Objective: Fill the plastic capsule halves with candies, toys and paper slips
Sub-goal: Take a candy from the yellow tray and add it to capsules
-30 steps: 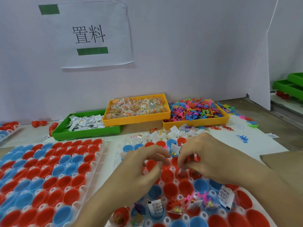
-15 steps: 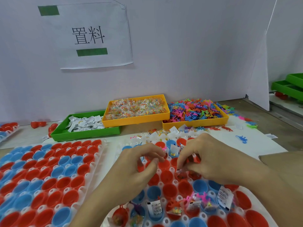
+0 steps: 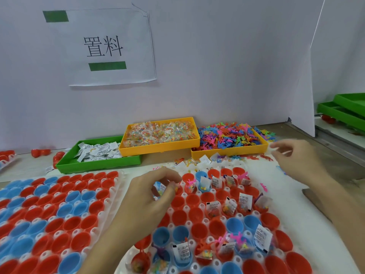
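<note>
Over the tray [image 3: 197, 265], left hand [image 3: 150, 196] pinches packets, perhaps candy; blurred right hand [image 3: 296, 161] looks released.

White paper sheet [image 3: 110, 46] taped to the back wall [image 3: 227, 56], black characters "置料"; paper slips [image 3: 98, 152] in the green tray [image 3: 98, 165] printed, text too small to read

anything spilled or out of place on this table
Yes. Small colourful plastic toys have spilled over the right end of the overfull orange tray onto the table. A few loose red capsule halves lie left of the green tray, outside any holder.
</note>
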